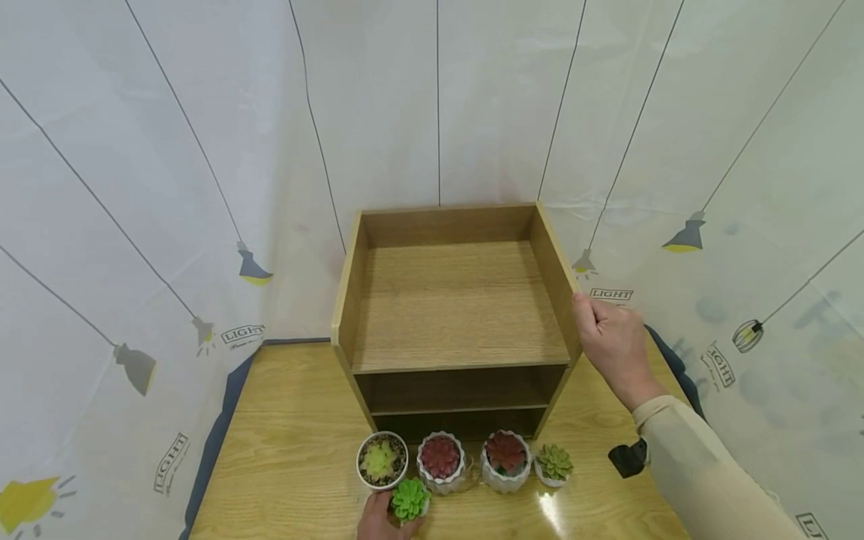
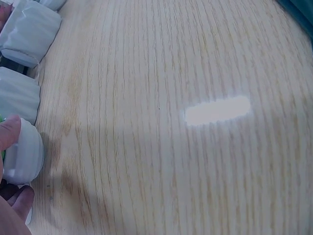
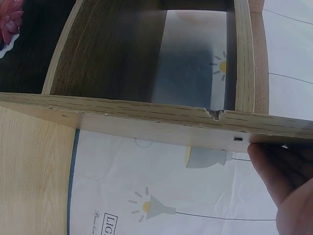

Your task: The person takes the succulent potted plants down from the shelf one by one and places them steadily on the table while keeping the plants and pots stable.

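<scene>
In the head view my left hand (image 1: 379,519) holds a small bright green potted succulent (image 1: 409,499) between thumb and fingers; the left wrist view shows its white ribbed pot (image 2: 24,152) in that grip. Just beyond it is a round white pot with a yellow-green succulent (image 1: 379,460). With my right hand (image 1: 616,337) I grip the right side panel of a wooden shelf unit (image 1: 459,300); in the right wrist view the fingers (image 3: 269,169) lie against the panel's outer face.
Two red succulents in white pots (image 1: 440,456) (image 1: 506,454) and a small green succulent (image 1: 555,461) stand in front of the shelf on the wooden table (image 1: 283,442). Lamp-printed sheeting (image 1: 398,97) surrounds the table at the back and sides. The shelf's edge has a chip.
</scene>
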### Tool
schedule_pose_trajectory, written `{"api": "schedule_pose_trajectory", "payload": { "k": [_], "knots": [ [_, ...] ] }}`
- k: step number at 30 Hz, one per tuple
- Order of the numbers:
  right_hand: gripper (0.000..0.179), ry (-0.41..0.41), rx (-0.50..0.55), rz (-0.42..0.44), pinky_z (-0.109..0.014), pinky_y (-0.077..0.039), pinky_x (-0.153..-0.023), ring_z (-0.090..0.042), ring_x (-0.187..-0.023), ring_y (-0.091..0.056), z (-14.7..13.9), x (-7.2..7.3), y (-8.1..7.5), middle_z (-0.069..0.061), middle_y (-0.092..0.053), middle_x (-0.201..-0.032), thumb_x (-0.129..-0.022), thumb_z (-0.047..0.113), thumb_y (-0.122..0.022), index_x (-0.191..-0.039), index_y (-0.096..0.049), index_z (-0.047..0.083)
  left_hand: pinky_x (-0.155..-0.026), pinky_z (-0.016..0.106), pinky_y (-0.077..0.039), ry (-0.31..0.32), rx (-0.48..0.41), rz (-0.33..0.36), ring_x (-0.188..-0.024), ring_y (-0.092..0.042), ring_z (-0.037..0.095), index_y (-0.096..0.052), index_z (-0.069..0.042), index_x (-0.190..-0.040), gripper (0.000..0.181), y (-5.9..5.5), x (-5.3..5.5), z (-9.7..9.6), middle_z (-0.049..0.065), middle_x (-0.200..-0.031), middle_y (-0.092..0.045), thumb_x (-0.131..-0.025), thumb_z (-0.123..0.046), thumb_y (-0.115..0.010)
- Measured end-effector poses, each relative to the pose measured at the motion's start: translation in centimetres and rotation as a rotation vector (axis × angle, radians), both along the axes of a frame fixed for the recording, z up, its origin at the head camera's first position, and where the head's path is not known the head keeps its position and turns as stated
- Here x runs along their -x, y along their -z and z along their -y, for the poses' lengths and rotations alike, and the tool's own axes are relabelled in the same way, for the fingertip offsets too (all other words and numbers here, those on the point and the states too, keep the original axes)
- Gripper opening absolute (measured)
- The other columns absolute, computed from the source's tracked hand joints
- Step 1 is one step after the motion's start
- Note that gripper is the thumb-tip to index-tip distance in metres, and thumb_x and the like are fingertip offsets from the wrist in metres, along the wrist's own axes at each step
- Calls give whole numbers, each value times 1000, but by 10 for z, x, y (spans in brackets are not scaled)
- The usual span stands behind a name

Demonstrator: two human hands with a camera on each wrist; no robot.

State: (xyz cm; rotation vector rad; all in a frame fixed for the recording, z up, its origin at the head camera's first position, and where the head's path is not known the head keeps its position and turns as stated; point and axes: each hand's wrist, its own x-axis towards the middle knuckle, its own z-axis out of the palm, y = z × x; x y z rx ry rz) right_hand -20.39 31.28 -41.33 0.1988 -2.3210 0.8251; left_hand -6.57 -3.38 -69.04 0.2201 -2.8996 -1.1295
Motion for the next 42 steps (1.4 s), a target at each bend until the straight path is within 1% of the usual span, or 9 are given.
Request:
{"api": "schedule_pose_trajectory", "payload": {
  "k": [6, 12, 20, 23, 26, 28, 31, 36, 42],
  "knots": [
    [55, 0, -10, -11, -22, -16, -42, -5, -42, -18, 0, 0, 1, 7, -26, -48, -106, 15, -49, -54, -33, 15, -88, 52, -57, -19, 5, -22, -101, -65, 36, -68, 1, -112, 62, 0, 0, -2, 13, -106, -64, -65, -26, -97],
    [54, -2, -13, -20, -22, -16, -42, -4, -42, -18, 0, 1, 1, 7, -26, -48, -106, 15, -50, -54, -33, 15, -89, 54, -57, -49, -19, -5, -103, -65, 38, -67, 1, -112, 63, -4, 0, -5, 15, -107, -63, -64, -25, -98],
    [55, -17, -2, -33, -21, -14, -42, -2, -43, -15, 1, 1, 2, 8, -25, -47, -105, 14, -50, -53, -32, 15, -85, 51, -58, -61, 5, -7, -97, -65, 34, -67, -1, -112, 64, -2, -3, -5, 12, -103, -63, -64, -29, -98],
    [56, -18, -2, -48, -21, -13, -43, -1, -43, -13, 2, 1, 1, 8, -24, -47, -105, 13, -50, -52, -31, 15, -84, 48, -57, -55, -16, 10, -96, -65, 30, -67, -2, -112, 66, -1, -3, -2, 9, -102, -62, -63, -33, -99],
    [56, -14, -15, -65, -21, -13, -43, -1, -44, -13, 2, 1, -1, 8, -23, -47, -105, 13, -50, -52, -31, 15, -84, 46, -56, -37, -52, 68, -97, -63, 28, -66, -2, -115, 70, -4, -2, 2, 8, -104, -61, -65, -40, -97],
    [56, -15, -20, -67, -21, -14, -43, -2, -44, -14, 2, 1, -2, 8, -24, -47, -105, 13, -50, -52, -31, 15, -86, 48, -56, -17, -75, 105, -100, -62, 29, -66, -2, -118, 72, -6, -2, 5, 10, -106, -61, -68, -43, -96],
    [57, -14, -20, -52, -22, -14, -43, -2, -43, -14, 2, 1, -3, 7, -25, -47, -105, 15, -49, -52, -32, 15, -88, 51, -56, 7, -72, 118, -101, -62, 32, -65, -1, -119, 73, -10, -2, 11, 12, -109, -62, -69, -46, -94],
    [57, -10, -18, 11, -24, -18, -44, -4, -44, -16, 0, -1, -4, 5, -27, -47, -107, 18, -49, -52, -34, 15, -85, 44, -56, 7, -44, 30, -99, -63, 28, -68, -3, -114, 68, -14, -7, 16, 9, -107, -64, -67, -44, -96],
    [56, -41, 50, 148, -27, -21, -45, -8, -44, -20, -3, -7, -8, 4, -29, -50, -110, 26, -49, -57, -35, 14, -77, 38, -55, -50, -2, -166, -90, -61, 26, -69, -3, -106, 60, -30, -13, 22, 8, -99, -64, -64, -32, -98]
  ]
}}
